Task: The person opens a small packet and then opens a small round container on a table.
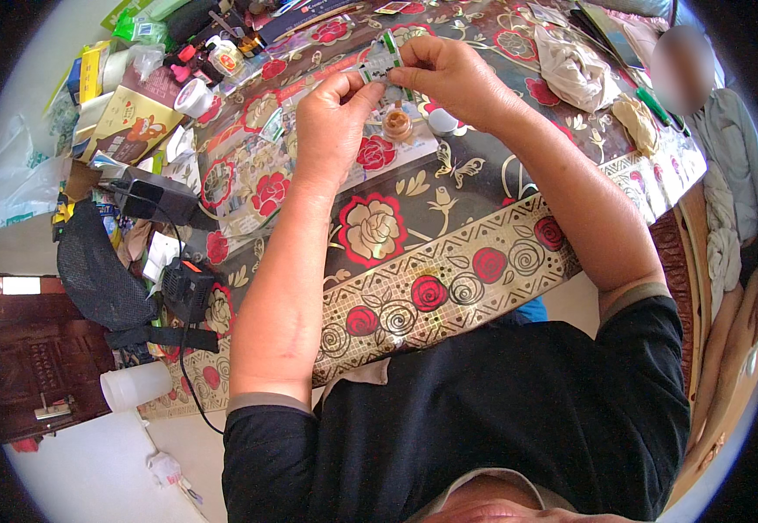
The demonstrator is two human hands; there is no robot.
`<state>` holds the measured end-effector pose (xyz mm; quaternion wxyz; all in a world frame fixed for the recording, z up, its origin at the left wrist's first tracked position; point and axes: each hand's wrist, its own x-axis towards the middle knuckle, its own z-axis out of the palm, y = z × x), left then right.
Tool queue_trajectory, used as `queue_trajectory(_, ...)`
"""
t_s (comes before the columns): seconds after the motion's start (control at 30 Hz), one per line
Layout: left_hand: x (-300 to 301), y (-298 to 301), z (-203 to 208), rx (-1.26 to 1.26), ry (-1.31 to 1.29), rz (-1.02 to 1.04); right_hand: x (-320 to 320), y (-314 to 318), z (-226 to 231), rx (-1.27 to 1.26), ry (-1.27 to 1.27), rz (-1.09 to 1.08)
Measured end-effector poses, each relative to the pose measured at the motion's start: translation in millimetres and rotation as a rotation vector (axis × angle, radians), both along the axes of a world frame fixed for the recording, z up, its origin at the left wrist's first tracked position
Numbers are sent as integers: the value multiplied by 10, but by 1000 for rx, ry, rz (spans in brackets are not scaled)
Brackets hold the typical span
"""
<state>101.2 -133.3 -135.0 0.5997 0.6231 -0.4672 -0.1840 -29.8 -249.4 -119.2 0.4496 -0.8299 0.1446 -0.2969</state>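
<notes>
Both arms reach forward over the table, and the two hands meet at a small white and green packet (pixel 380 66). My left hand (pixel 337 109) pinches the packet's left edge between thumb and forefinger. On its other side, my right hand (pixel 435 74) grips it with thumb and fingertips. Just below the hands stands a small open jar (pixel 396 124) with orange-brown contents. A round white lid (pixel 442 120) lies to the right of that jar, under my right wrist. Printed sheets (pixel 292 157) are spread beneath, partly hidden by my left arm.
A flowered cloth (pixel 431 292) covers the table. Boxes, bottles and bags crowd the left side, with a white tub (pixel 194 98) and a black device (pixel 189 288) on a cable. Crumpled pale cloth (pixel 575 70) and a green pen (pixel 653 106) lie at right; a person sits beyond.
</notes>
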Motion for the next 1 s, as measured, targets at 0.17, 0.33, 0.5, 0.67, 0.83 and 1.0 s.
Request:
queue_trajectory(0.17,-10,-4,5,22,-34,21,10,37,1,101,-17,37)
queue_trajectory(0.33,-19,-49,-66,-24,-62,48,4,71,31,154,2,53)
queue_trajectory(0.5,-22,-34,-68,6,-108,81,-12,70,60,114,77,66)
queue_trajectory(0.67,-22,-34,-77,7,-149,96,6,15,2,57,117,47)
queue_trajectory(0.83,-68,-21,-63,32,-154,119,11,-11,-47,41,112,23)
queue_trajectory(1.0,-49,-25,-100,43,-157,134,11,0,-39,36,87,48)
